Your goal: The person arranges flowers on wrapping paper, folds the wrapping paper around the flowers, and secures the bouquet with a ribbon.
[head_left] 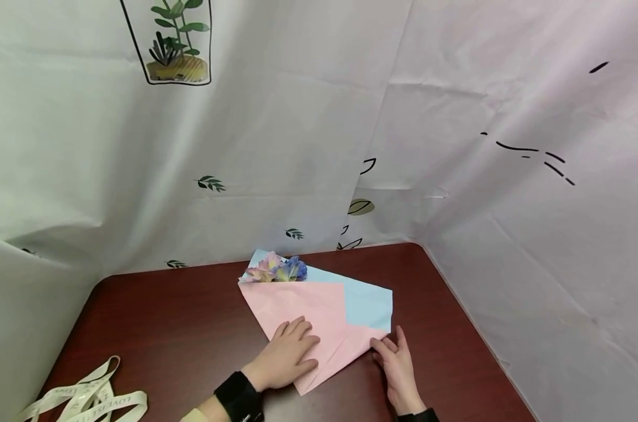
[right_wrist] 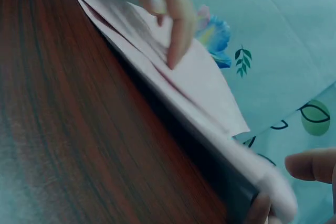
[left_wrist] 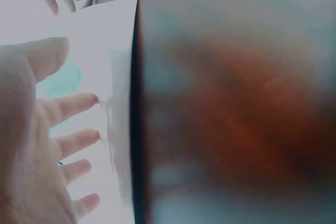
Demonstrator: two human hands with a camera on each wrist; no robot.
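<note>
A sheet of wrapping paper point(head_left: 297, 302), pink on its outer folds and light blue inside point(head_left: 368, 302), lies folded into a cone on the table. Pink and blue flowers point(head_left: 276, 268) show at its upper left opening. My left hand point(head_left: 287, 354) rests on the pink fold with its fingers spread. At the paper's right edge my right hand point(head_left: 400, 372) pinches the border, one finger held out away from it. In the right wrist view, that border is raised, its dark underside showing above the table, and a fingertip point(right_wrist: 260, 208) is right at it.
A cream ribbon with printed lettering point(head_left: 94, 398) lies loosely looped at the table's near left. The dark red wooden table point(head_left: 181, 310) meets a white patterned cloth point(head_left: 276, 146) along its back and right sides.
</note>
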